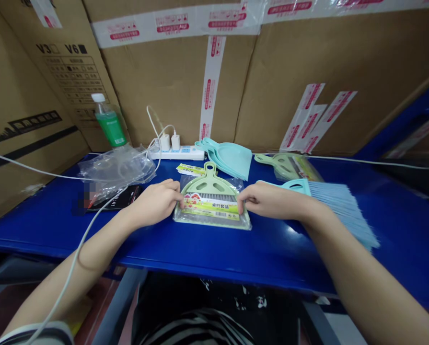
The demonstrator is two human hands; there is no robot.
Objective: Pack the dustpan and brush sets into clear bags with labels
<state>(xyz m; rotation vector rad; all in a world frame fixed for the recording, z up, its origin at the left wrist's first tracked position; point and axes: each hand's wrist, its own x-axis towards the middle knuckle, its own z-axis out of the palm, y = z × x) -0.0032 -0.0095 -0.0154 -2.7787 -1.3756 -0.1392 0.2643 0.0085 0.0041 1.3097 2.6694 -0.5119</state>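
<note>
A clear plastic bag holding a green dustpan set (211, 199) with a printed card label lies flat on the blue shelf (207, 254). My left hand (157, 201) pinches the bag's left edge, fingers closed on it. At the bag's right edge my right hand (268, 200) grips it the same way. A blue brush (340, 206) with long bristles lies just behind my right wrist.
A stack of teal dustpans (230, 155) and another bagged green set (289, 165) lie at the back. To the left are a heap of clear bags (117, 167), a dark phone, a white power strip (178, 152), a green bottle (108, 122) and a white cable. Cardboard boxes wall the back.
</note>
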